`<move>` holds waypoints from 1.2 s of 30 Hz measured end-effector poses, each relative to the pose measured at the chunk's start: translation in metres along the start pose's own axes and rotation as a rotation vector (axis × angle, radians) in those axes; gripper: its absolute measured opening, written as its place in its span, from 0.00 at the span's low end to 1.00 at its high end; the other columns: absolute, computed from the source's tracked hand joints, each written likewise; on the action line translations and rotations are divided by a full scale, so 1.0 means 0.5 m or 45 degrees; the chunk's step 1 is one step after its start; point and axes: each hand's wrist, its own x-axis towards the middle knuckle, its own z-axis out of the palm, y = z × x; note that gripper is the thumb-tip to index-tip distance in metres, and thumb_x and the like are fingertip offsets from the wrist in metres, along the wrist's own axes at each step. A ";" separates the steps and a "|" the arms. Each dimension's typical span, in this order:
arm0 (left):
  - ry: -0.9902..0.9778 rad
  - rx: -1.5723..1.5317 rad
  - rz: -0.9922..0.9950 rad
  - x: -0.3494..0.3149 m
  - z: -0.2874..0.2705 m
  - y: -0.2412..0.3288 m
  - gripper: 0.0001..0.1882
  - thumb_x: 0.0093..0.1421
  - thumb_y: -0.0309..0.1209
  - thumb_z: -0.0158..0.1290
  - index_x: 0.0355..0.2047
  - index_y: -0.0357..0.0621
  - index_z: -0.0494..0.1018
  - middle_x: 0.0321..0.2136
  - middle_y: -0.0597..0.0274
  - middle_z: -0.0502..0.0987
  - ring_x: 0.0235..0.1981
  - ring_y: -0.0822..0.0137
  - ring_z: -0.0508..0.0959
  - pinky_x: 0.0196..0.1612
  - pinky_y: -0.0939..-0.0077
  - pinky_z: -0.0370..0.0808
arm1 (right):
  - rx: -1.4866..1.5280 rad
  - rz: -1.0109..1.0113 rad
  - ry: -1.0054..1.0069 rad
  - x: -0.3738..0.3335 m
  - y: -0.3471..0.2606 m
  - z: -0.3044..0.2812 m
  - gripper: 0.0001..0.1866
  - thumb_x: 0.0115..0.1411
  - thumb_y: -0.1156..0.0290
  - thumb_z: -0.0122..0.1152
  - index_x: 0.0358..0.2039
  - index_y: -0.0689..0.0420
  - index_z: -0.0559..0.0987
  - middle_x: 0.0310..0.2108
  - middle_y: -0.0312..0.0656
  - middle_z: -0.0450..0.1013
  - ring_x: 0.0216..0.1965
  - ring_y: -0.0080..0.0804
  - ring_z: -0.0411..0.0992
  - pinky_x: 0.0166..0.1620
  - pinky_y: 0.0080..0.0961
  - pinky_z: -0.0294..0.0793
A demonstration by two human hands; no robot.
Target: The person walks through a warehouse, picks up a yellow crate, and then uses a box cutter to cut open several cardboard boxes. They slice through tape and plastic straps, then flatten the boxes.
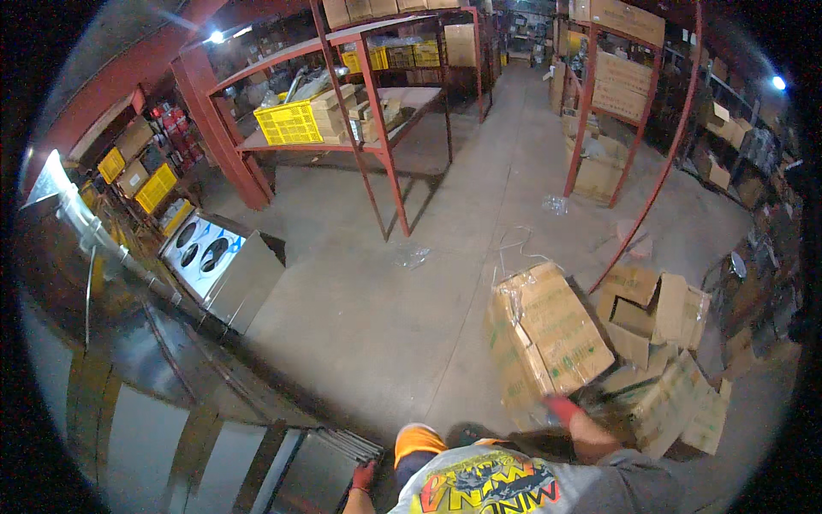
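My left hand [364,476], in a red glove, is against the near right edge of a stack of thin grey metal panels [330,463]. Its fingers are too small and dark to tell whether they grip a panel. On my right side, the red-gloved right hand [561,411] reaches to the near side of a large brown cardboard box [561,330]. Motion blur smears these fingers, so their grip does not show. The box stands on the floor with its top flaps folded together.
Opened cardboard boxes [655,313] and a loose carton [681,407] lie right of the big box. Plastic scraps [411,256] and pale straps [520,244] litter the floor. Red shelving [390,180] holds a yellow crate [288,122]. A metal cabinet with round openings [244,278] stands left.
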 end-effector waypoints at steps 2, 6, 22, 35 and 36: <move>-0.111 0.454 0.625 0.034 0.004 0.019 0.32 0.57 0.53 0.58 0.55 0.44 0.75 0.44 0.40 0.81 0.47 0.43 0.81 0.49 0.53 0.76 | 0.289 -0.041 0.058 0.111 -0.189 -0.074 0.31 0.63 0.48 0.61 0.59 0.57 0.74 0.51 0.44 0.76 0.49 0.36 0.73 0.50 0.35 0.73; -0.266 0.143 0.197 0.168 -0.003 0.093 0.25 0.60 0.49 0.54 0.52 0.47 0.76 0.39 0.46 0.82 0.41 0.46 0.82 0.43 0.53 0.77 | 0.350 -0.268 0.204 0.288 -0.467 -0.189 0.30 0.62 0.49 0.63 0.57 0.56 0.76 0.42 0.40 0.77 0.37 0.29 0.74 0.40 0.31 0.75; -0.134 -0.508 0.303 1.087 -0.528 1.422 0.13 0.62 0.42 0.54 0.34 0.45 0.77 0.21 0.68 0.75 0.19 0.74 0.72 0.19 0.75 0.66 | 1.595 0.467 -0.103 0.502 -0.403 -0.015 0.22 0.65 0.57 0.62 0.55 0.56 0.75 0.36 0.45 0.77 0.29 0.37 0.76 0.36 0.35 0.77; -0.486 -0.360 0.079 1.285 -0.254 1.938 0.19 0.63 0.50 0.54 0.32 0.47 0.78 0.22 0.64 0.77 0.19 0.68 0.73 0.25 0.65 0.71 | 0.411 0.283 0.257 1.438 -0.860 -0.782 0.26 0.64 0.56 0.59 0.57 0.58 0.72 0.43 0.43 0.75 0.35 0.34 0.77 0.36 0.35 0.77; -0.598 -0.248 0.189 1.283 -0.252 1.951 0.18 0.62 0.49 0.56 0.35 0.47 0.78 0.24 0.63 0.78 0.21 0.67 0.74 0.24 0.64 0.72 | 0.515 0.235 0.289 1.504 -0.935 -0.869 0.26 0.64 0.56 0.59 0.57 0.58 0.73 0.42 0.43 0.75 0.34 0.34 0.77 0.35 0.35 0.77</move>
